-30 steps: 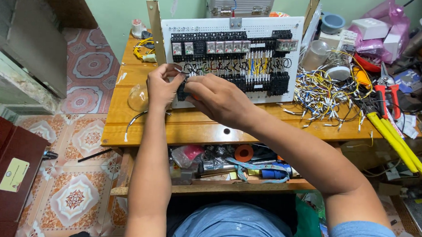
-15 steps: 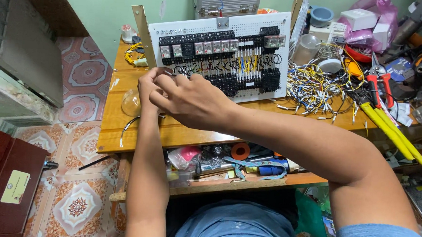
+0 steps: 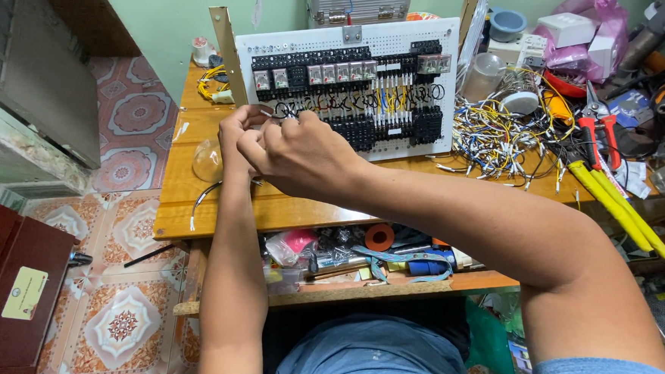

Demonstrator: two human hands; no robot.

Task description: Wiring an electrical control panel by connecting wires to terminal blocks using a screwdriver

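Note:
A white perforated panel carrying rows of black relays and terminal blocks with short wire jumpers leans upright on the wooden table. My left hand and my right hand are pressed together in front of the panel's lower left corner. The fingertips of both hands pinch something small, which looks like a thin wire with a light tip. The right hand covers most of it, and my right forearm crosses the table's front edge.
A tangle of loose coloured wires lies to the right of the panel. Red-handled pliers and long yellow-handled cutters lie further right. A clear glass dome sits by my left hand. A shelf below holds a tape roll. A dark red cabinet stands at the left.
Both hands stay closed together at the panel's lower left corner, with small finger movements. The head view has shifted slightly.

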